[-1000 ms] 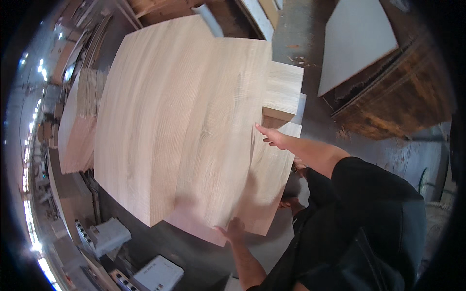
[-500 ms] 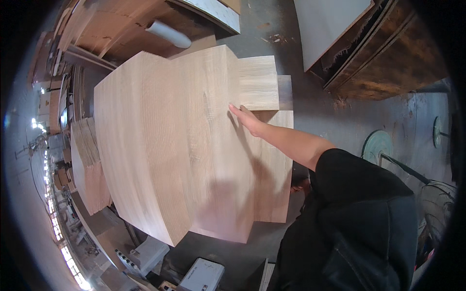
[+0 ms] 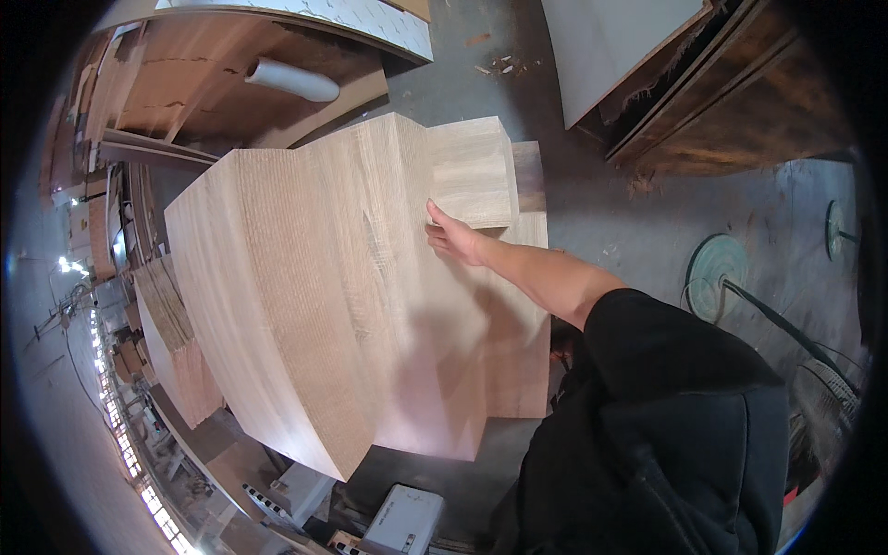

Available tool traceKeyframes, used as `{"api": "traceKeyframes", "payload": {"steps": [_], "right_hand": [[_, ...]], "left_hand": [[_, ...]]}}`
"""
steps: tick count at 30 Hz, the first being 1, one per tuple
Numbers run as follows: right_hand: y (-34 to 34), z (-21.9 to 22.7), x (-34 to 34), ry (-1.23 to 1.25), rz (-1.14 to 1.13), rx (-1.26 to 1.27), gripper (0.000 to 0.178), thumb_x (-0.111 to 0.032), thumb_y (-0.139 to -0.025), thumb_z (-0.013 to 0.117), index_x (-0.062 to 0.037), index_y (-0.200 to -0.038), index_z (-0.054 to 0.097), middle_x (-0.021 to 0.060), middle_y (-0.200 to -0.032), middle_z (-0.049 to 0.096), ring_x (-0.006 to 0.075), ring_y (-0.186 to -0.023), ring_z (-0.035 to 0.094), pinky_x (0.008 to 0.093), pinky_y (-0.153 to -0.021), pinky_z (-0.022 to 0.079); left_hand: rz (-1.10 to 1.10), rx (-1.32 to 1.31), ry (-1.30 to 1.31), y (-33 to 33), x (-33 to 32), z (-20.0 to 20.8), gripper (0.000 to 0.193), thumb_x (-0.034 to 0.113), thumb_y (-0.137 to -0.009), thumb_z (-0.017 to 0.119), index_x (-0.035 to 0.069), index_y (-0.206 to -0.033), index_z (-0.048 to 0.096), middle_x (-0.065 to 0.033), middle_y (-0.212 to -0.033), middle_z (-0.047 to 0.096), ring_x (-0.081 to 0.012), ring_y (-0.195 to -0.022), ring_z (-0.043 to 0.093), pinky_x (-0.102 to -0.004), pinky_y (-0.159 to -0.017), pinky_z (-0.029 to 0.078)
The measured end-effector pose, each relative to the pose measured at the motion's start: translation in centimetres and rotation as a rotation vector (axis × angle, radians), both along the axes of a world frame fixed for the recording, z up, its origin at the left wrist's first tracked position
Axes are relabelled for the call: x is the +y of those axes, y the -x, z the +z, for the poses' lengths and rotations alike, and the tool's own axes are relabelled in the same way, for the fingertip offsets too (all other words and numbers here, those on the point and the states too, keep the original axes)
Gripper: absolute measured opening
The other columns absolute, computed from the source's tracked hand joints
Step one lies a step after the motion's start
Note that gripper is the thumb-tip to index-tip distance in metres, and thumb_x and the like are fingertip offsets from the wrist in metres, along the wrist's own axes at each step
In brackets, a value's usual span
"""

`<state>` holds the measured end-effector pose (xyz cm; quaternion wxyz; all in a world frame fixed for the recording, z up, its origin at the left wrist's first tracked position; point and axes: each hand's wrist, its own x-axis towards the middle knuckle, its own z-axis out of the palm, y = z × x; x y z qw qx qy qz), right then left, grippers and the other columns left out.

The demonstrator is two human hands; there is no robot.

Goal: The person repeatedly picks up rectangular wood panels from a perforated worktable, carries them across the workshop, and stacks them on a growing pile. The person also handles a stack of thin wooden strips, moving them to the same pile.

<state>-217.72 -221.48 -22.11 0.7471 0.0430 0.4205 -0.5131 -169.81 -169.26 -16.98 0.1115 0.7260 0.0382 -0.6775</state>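
Note:
My right hand (image 3: pixel 455 239) reaches in from the right over pale wood-grain panels (image 3: pixel 407 305), which are piled in stepped stacks. Its thumb points up, apart from loosely bent fingers, and nothing shows in its grasp. The hand is beside the near corner of a smaller stack of pale wood-grain pieces (image 3: pixel 467 180). Whether the fingertips touch the panels I cannot tell. A black sleeve covers my upper arm. My left hand does not show; beneath my right arm, at the panels' edge, is a dim patch too dark to make out.
Beyond the panels lies a brown board structure with a white roll (image 3: pixel 294 80). Large boards (image 3: pixel 629 55) stand at the upper right. A round green fan base (image 3: pixel 717 277) is on the floor to the right. A white box (image 3: pixel 405 520) stands at the bottom.
My right hand has gone from outstretched fingers to bent fingers with the thumb raised. The view has shifted slightly, with the far panel edges lower in the picture. The smaller stack stays beside the hand.

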Motion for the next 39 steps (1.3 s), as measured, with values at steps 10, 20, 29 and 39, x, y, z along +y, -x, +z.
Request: {"api": "traceKeyframes", "payload": {"steps": [10, 20, 29, 39], "right_hand": [[3.6, -2.8, 8.4, 0.221, 0.432, 0.446, 0.092, -0.071, -0.095, 0.057, 0.0006, -0.152, 0.046, 0.0157, -0.141, 0.057, 0.0222, -0.125, 0.056, 0.0352, -0.108, 0.046], [14.1, -15.0, 36.0, -0.1, 1.407, 1.365, 0.077, -0.066, -0.09, 0.068, 0.0091, -0.103, 0.068, 0.0194, -0.094, 0.07, 0.0299, -0.085, 0.066, 0.0434, -0.079, 0.053], [-1.8, -8.7, 40.8, 0.348, 1.363, 1.497, 0.057, -0.056, -0.094, 0.069, 0.0009, -0.099, 0.069, 0.0097, -0.087, 0.068, 0.019, -0.077, 0.06, 0.0392, -0.07, 0.052], [-28.7, 4.6, 48.4, 0.563, 1.64, 1.184, 0.089, -0.064, -0.092, 0.066, 0.0096, -0.14, 0.056, 0.0245, -0.123, 0.069, 0.0295, -0.115, 0.067, 0.0396, -0.102, 0.05]], "left_hand": [[-0.343, 0.032, 0.326, 0.6, 6.8, -3.4, 0.08, 0.064, -0.104, 0.046, 0.004, -0.156, 0.037, -0.015, -0.152, 0.053, -0.0316, -0.139, 0.052, -0.0484, -0.114, 0.038], [0.32, -0.198, 0.266, 8.9, 15.9, 4.2, 0.073, 0.057, -0.101, 0.059, 0.002, -0.148, 0.05, -0.0151, -0.145, 0.06, -0.0296, -0.134, 0.057, -0.048, -0.11, 0.042], [0.638, -0.24, 0.07, 7.6, 47.7, -4.1, 0.072, 0.061, -0.094, 0.066, 0.007, -0.141, 0.06, -0.0107, -0.132, 0.068, -0.0255, -0.115, 0.067, -0.0427, -0.095, 0.049], [0.726, -0.348, 0.228, -3.5, 58.3, -4.6, 0.071, 0.061, -0.094, 0.067, 0.002, -0.133, 0.063, -0.0104, -0.119, 0.073, -0.0227, -0.106, 0.069, -0.0367, -0.087, 0.05]]}}
